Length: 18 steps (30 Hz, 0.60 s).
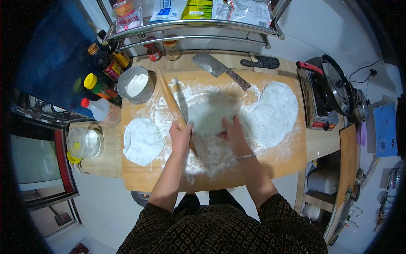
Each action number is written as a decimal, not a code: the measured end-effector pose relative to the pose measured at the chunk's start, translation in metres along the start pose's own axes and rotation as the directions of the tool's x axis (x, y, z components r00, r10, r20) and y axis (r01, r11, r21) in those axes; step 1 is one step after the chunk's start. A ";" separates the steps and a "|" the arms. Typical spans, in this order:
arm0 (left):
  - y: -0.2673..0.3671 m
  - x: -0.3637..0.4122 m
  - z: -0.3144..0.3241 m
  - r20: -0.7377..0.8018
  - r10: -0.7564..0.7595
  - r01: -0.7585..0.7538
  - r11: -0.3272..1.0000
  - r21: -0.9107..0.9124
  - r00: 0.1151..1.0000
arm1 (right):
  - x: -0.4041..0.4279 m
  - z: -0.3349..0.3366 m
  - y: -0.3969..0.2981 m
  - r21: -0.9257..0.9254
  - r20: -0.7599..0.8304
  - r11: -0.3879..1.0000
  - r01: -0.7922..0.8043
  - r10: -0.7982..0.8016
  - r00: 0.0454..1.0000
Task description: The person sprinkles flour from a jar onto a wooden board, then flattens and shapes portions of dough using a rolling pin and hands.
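My left hand (181, 137) is closed around a wooden rolling pin (170, 95), which slants across the floured wooden board (142, 179). Beside it lies a flattened piece of dough (206, 116) at the middle of the board. My right hand (233, 131) is at the right edge of this dough, fingers bent and apart; whether they pinch it cannot be told. A larger floured dough sheet (272, 116) lies to the right, and a smaller round one (143, 141) to the left.
A metal bowl of flour (135, 85) stands at the board's upper left, near bottles (103, 109). A cleaver (222, 70) rests over the back edge, close to a black-bladed knife (260, 62). A gas stove (320, 108) with a pan (337, 85) is at right; a metal rack (196, 23) hangs above.
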<state>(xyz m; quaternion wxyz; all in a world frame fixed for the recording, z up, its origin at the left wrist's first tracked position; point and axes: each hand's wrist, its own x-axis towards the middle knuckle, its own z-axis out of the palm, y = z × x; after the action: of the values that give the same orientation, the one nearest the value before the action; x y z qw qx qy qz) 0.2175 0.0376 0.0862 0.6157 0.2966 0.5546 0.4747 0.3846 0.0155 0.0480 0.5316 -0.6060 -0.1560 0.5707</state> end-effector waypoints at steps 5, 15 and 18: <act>-0.046 -0.013 -0.069 0.150 -0.241 0.171 0.912 0.372 0.959 | -0.039 -0.010 0.049 -0.157 -0.068 0.963 -0.218 0.209 0.975; -0.017 -0.013 -0.057 0.685 0.019 -0.681 -0.097 0.726 0.728 | -0.069 -0.033 0.024 -0.876 0.189 0.209 0.434 -0.679 0.709; -0.029 0.012 -0.030 0.906 0.133 -0.888 -0.184 0.421 0.402 | -0.050 -0.037 0.049 -0.898 0.406 -0.132 0.419 -0.614 0.677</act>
<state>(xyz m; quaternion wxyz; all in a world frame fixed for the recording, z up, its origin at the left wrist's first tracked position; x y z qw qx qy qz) 0.1956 0.0334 0.0491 0.1148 0.9453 0.2842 0.1118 0.3808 -0.0606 0.0259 0.1966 -0.7190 -0.6664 0.0178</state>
